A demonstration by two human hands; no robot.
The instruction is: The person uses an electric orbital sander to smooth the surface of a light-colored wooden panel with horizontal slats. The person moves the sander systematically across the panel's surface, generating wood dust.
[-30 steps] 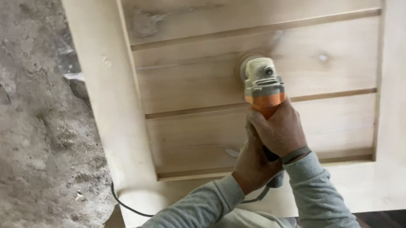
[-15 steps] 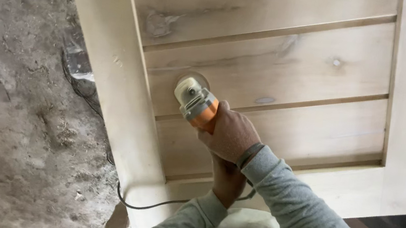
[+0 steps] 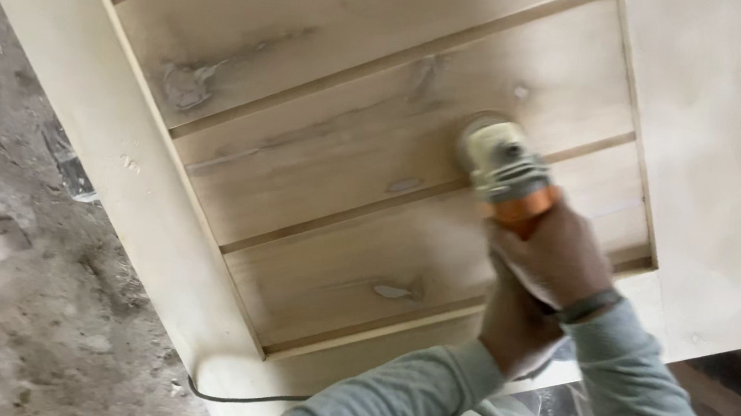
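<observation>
While both fists clamp the grinder [image 3: 510, 175], the right hand [image 3: 558, 255] grips its orange body just behind the head, and the left hand [image 3: 514, 329] holds the rear, below the right. Ahead of them, its disc presses on the panel [image 3: 319, 175].

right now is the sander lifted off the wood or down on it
Down on it: the sander sits disc-first on the wooden panel, both hands gripping.
</observation>
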